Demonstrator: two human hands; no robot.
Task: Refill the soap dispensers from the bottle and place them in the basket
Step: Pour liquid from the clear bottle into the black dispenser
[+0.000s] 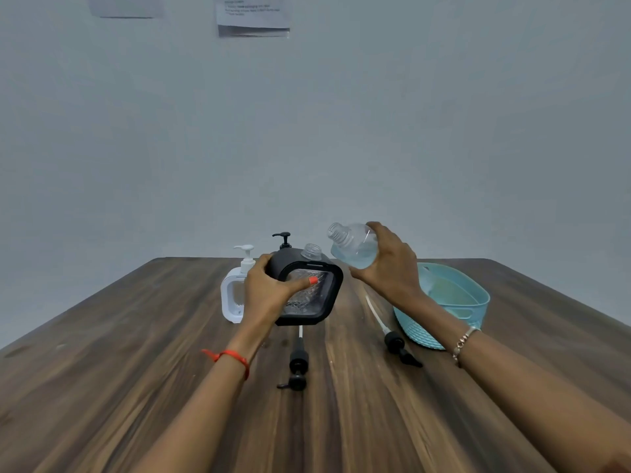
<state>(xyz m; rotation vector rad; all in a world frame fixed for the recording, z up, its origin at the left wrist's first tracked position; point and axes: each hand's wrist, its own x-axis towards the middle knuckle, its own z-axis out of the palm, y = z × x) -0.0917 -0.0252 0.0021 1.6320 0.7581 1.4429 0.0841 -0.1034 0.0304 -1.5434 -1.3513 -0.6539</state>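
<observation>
My left hand grips a black-framed clear soap dispenser, tilted to the right, its open neck uncapped. My right hand holds a clear refill bottle with pale blue liquid, tipped left, its open mouth just above and to the right of the dispenser's neck. A white dispenser with its pump on stands left of the black one. Another black pump top shows behind the held dispenser; its body is hidden. The teal basket sits to the right, under my right forearm.
Two loose black pump heads lie on the wooden table: one in front of the held dispenser, one with a long white tube beside the basket. A grey wall with taped papers stands behind the table's far edge.
</observation>
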